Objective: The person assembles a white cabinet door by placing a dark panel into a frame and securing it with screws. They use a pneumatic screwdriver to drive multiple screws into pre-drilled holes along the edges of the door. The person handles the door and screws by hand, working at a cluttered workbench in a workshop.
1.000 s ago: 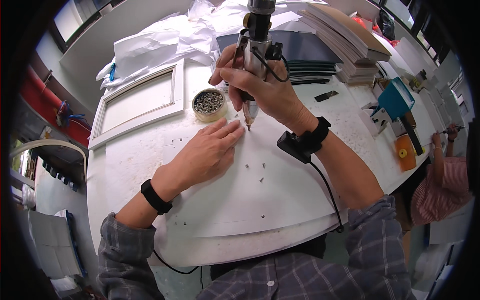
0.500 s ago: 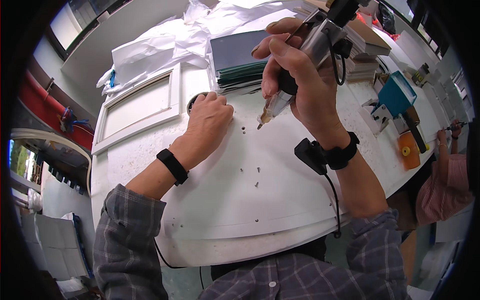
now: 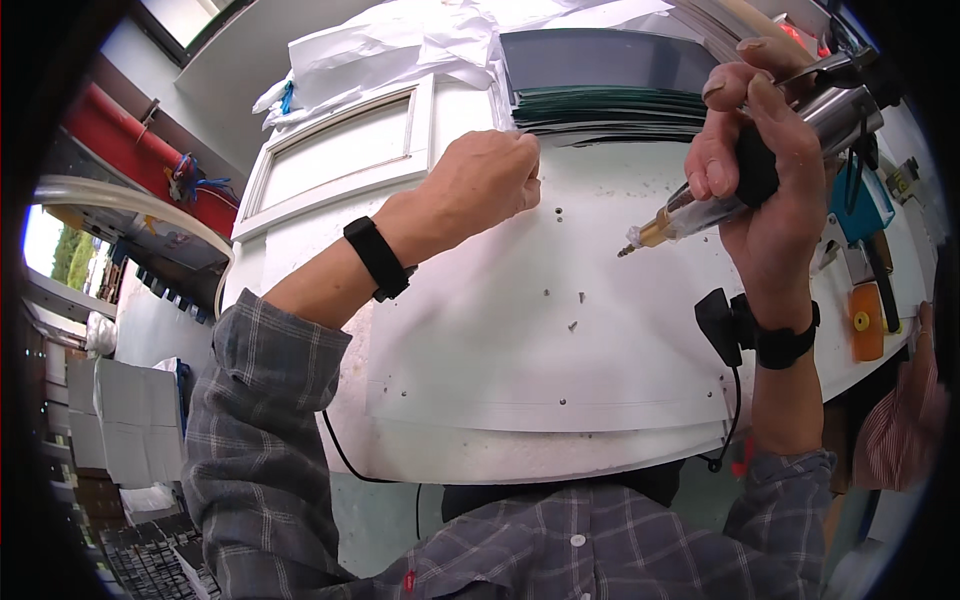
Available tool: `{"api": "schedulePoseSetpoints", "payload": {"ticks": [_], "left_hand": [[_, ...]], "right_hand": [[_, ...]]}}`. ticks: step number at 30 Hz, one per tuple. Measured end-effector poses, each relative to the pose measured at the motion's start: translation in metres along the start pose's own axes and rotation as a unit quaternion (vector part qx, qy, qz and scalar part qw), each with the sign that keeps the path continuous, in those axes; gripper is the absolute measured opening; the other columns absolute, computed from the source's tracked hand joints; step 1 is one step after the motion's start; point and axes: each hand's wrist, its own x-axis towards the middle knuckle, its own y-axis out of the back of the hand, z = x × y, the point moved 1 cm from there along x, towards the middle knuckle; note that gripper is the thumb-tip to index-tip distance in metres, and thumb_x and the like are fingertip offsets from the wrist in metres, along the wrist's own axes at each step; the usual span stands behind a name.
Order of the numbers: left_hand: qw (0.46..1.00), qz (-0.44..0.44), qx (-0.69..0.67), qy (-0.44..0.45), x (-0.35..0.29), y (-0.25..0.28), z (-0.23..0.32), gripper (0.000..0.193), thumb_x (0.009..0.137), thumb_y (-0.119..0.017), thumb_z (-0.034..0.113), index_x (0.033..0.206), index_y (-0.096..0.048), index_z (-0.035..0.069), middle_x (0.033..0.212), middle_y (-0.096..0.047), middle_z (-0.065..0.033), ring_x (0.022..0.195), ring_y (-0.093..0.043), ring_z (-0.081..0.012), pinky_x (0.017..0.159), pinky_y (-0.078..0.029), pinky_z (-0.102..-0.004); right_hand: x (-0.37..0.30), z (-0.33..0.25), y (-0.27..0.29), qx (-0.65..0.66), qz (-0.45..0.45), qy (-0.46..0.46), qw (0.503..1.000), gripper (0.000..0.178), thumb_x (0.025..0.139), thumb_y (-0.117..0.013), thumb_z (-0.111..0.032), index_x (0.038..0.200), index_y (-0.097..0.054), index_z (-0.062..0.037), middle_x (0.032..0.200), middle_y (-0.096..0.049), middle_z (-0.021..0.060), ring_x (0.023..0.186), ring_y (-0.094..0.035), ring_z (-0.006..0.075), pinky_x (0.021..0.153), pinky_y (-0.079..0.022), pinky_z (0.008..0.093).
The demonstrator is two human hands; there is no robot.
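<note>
My right hand (image 3: pixel 775 180) is wrapped round a metal power screwdriver (image 3: pixel 835 118) with a black grip. Its brass-coloured nose and bit (image 3: pixel 645 238) point down and left, above a white panel (image 3: pixel 480 350) and apart from it. My left hand (image 3: pixel 485 185) is closed just over the panel's far part, its fingertips pressed together; whatever they hold, if anything, is hidden. Near these fingers are small dark holes or screws (image 3: pixel 559 212). Several loose screws (image 3: pixel 573 326) lie around the panel's middle, and small fasteners (image 3: pixel 562 402) dot its near edge.
A white frame (image 3: pixel 340 150) lies at the far left, before crumpled white sheeting (image 3: pixel 390 48). Dark green sheets (image 3: pixel 610 110) are stacked at the back. On the right are a teal holder (image 3: pixel 868 205) and an orange tool (image 3: pixel 866 322). Another person's striped sleeve (image 3: pixel 895 425) shows at the right edge.
My left hand has left the small round container at the frame's corner and is now closed farther right. The screwdriver in my right hand has turned flatter. The whole view has shifted.
</note>
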Motion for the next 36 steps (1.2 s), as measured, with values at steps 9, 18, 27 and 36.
{"api": "schedulePoseSetpoints", "payload": {"ticks": [9,18,27,36], "left_hand": [[0.936,0.016,-0.313,0.161,-0.172,0.034,0.037,0.014,0.093,-0.071,0.008,0.094,-0.059,0.001,0.085,-0.07,-0.0059,0.073,-0.061,-0.0125,0.071,-0.052,-0.0287],[0.711,0.137,-0.65,0.231,-0.281,-0.017,0.05,0.015,0.102,-0.066,0.004,0.112,-0.055,0.005,0.108,-0.063,-0.0021,0.102,-0.06,-0.0088,0.097,-0.05,-0.0273],[0.668,0.168,-0.693,0.211,-0.292,-0.023,0.05,0.02,0.1,-0.067,0.002,0.114,-0.052,0.006,0.109,-0.059,-0.0013,0.1,-0.056,-0.0069,0.092,-0.049,-0.0248],[0.663,0.164,-0.699,0.213,-0.293,-0.022,0.048,0.021,0.1,-0.069,0.006,0.113,-0.052,0.007,0.109,-0.058,-0.0011,0.1,-0.056,-0.0068,0.092,-0.048,-0.0242]], "right_hand": [[-0.021,-0.032,-0.084,0.137,0.026,-0.047,0.989,0.035,0.111,-0.043,-0.023,0.139,-0.047,-0.0024,0.101,-0.056,0.0053,0.053,-0.049,0.0035,0.05,-0.049,0.022],[-0.039,-0.016,-0.173,0.2,-0.03,-0.094,0.975,0.031,0.111,-0.042,-0.024,0.137,-0.043,-0.0066,0.104,-0.059,0.0051,0.051,-0.049,0.0066,0.051,-0.051,0.0269],[-0.044,-0.002,-0.207,0.157,-0.039,-0.14,0.977,0.031,0.108,-0.046,-0.024,0.136,-0.043,-0.0102,0.104,-0.059,0.0043,0.053,-0.049,0.0071,0.054,-0.051,0.028],[-0.045,0.004,-0.207,0.158,-0.046,-0.129,0.978,0.034,0.107,-0.047,-0.024,0.136,-0.041,-0.0079,0.104,-0.058,0.0034,0.053,-0.048,0.0063,0.054,-0.052,0.0267]]}}
